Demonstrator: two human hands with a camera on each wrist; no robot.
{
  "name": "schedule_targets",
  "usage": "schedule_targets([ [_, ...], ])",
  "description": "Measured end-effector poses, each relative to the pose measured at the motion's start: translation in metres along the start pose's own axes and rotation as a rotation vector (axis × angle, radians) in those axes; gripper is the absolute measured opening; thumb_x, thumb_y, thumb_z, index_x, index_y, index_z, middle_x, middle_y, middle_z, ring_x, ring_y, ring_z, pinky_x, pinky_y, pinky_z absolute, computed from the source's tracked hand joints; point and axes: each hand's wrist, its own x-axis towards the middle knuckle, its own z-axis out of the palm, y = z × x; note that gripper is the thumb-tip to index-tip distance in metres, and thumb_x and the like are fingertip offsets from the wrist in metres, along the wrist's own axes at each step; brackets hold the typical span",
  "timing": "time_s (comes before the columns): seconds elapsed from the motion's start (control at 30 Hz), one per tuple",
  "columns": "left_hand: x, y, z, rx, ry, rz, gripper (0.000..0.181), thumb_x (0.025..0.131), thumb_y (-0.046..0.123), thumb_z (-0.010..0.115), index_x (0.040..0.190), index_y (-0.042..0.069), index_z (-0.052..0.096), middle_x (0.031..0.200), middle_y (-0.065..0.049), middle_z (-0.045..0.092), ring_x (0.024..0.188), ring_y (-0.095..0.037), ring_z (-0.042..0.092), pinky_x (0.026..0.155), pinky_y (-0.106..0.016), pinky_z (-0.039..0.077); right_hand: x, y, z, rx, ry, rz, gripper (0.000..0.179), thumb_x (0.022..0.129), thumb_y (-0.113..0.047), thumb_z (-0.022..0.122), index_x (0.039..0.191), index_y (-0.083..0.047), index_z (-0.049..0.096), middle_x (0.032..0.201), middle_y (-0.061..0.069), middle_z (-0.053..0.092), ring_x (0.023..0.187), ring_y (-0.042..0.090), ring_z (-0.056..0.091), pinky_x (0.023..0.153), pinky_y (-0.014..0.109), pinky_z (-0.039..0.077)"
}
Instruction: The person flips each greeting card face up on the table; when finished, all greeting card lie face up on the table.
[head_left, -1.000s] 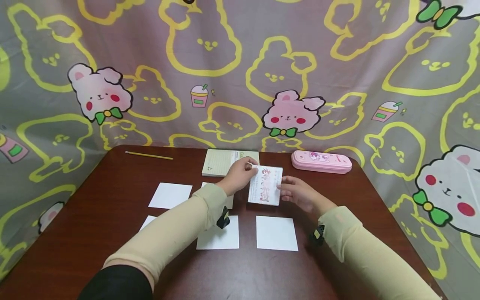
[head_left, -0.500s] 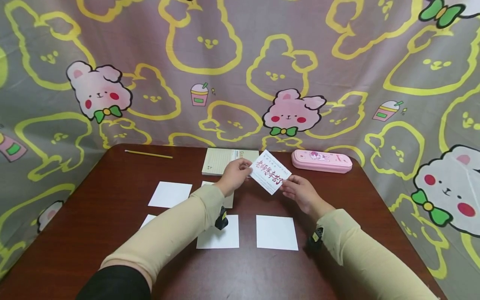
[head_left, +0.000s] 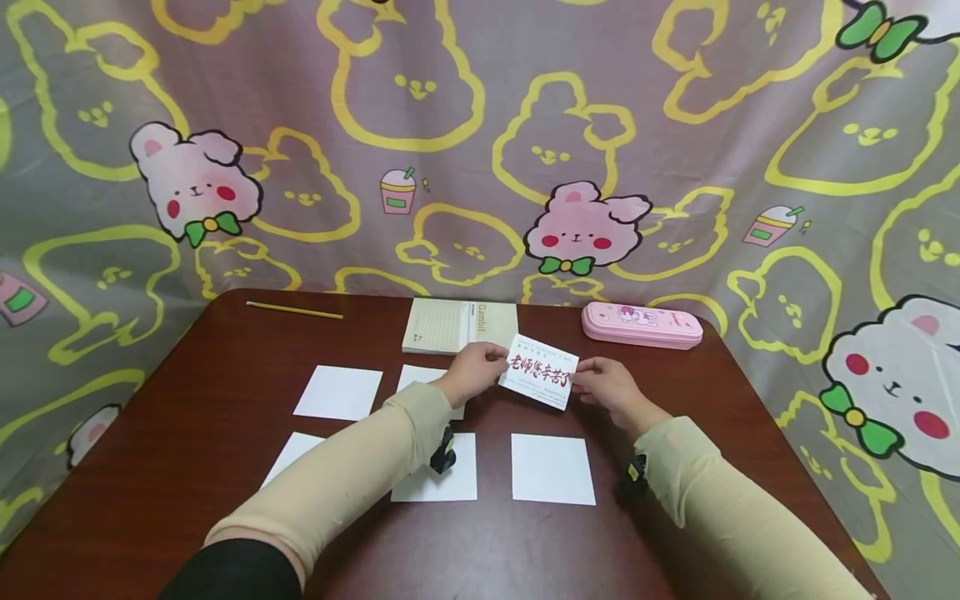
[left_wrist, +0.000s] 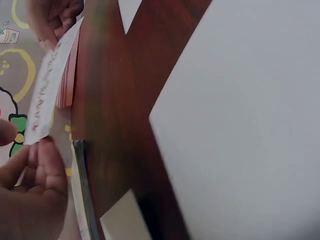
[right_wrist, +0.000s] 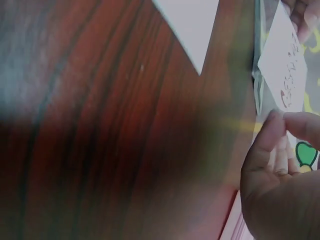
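Up off the table, a white card [head_left: 540,372] with red handwritten-style characters and small print faces the head camera, its right side tipped slightly down. At its left edge the fingers of my left hand [head_left: 474,373] hold it, and my right hand [head_left: 611,388] pinches the right edge between thumb and fingertips. The left wrist view has the card [left_wrist: 47,92] stretched between both hands, with my left hand [left_wrist: 37,190] at the lower end. In the right wrist view my right hand's thumb and index finger meet at the card's [right_wrist: 287,65] corner.
Several blank white square cards lie on the dark wooden table, one [head_left: 553,469] at right front, another [head_left: 339,392] at left. Along the back are a yellow pencil [head_left: 296,310], a notebook [head_left: 438,325] and a pink pencil case [head_left: 641,325]. A patterned curtain [head_left: 450,175] hangs behind.
The card has turned from lettering sideways, through a diamond tilt, to nearly level lettering, and has come down a little. My right hand has gone from beside its edge to pinching it.
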Motion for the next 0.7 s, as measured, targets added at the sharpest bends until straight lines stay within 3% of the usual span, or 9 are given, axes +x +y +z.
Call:
schedule_targets([
  [0.17, 0.003, -0.007, 0.006, -0.138, -0.104, -0.157, 0.036, 0.102, 0.008, 0.056, 0.132, -0.012, 0.061, 0.120, -0.020, 0.068, 0.099, -0.024, 0.068, 0.084, -0.033, 0.058, 0.007, 0.002, -0.005, -0.108, 0.015, 0.009, 0.026, 0.098, -0.008, 0.067, 0.115, 0.010, 0.059, 0.098, 0.014, 0.067, 0.081, 0.016, 0.066, 0.071, 0.030, 0.059],
  [0.27, 0.005, -0.010, 0.008, -0.181, -0.145, -0.218, 0.035, 0.102, 0.008, 0.056, 0.128, -0.014, 0.061, 0.123, -0.021, 0.067, 0.104, -0.028, 0.068, 0.087, -0.036, 0.058, 0.011, 0.003, -0.005, -0.176, -0.002, 0.010, 0.024, 0.096, -0.006, 0.067, 0.112, 0.011, 0.061, 0.096, 0.015, 0.065, 0.079, 0.017, 0.064, 0.070, 0.030, 0.059],
  [0.5, 0.007, -0.010, 0.012, -0.232, -0.173, -0.267, 0.027, 0.098, 0.010, 0.056, 0.113, -0.011, 0.063, 0.093, -0.007, 0.063, 0.082, -0.016, 0.062, 0.074, -0.027, 0.055, 0.019, 0.006, -0.004, -0.338, -0.051, 0.023, 0.020, 0.092, -0.003, 0.071, 0.105, 0.010, 0.063, 0.090, 0.014, 0.064, 0.073, 0.016, 0.063, 0.067, 0.029, 0.060],
  [0.7, 0.008, -0.007, 0.012, -0.255, -0.167, -0.297, 0.026, 0.097, 0.010, 0.054, 0.111, -0.010, 0.061, 0.088, -0.008, 0.060, 0.077, -0.015, 0.062, 0.076, -0.029, 0.056, 0.022, 0.004, -0.004, -0.433, -0.063, 0.004, 0.018, 0.089, -0.004, 0.074, 0.099, 0.008, 0.064, 0.088, 0.013, 0.063, 0.066, 0.015, 0.062, 0.062, 0.027, 0.058],
])
